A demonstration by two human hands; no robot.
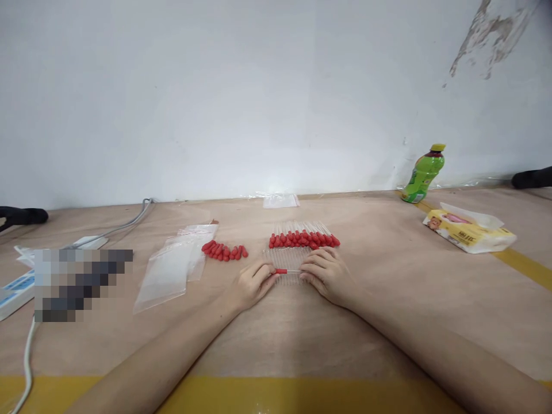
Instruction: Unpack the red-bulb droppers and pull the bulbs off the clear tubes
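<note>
My left hand point(253, 283) is closed in a pinch around a red rubber dropper bulb point(282, 271). On the other side, my right hand point(326, 272) grips the clear glass tube point(294, 271) that meets this bulb, held level between both hands. Beneath them lies a row of clear glass tubes point(287, 256) side by side. Just beyond it rests a row of droppers point(304, 238) with red bulbs toward me and thin clear stems pointing away. Left of that sits a small heap of loose red bulbs point(224, 252).
Clear plastic zip bags point(166, 273) overlap at left, with another bag point(280, 200) by the wall. A power strip point(18, 292) and cables lie far left, beside a blurred-out dark item. A green bottle point(425, 175) and a tissue pack point(470, 231) stand at right.
</note>
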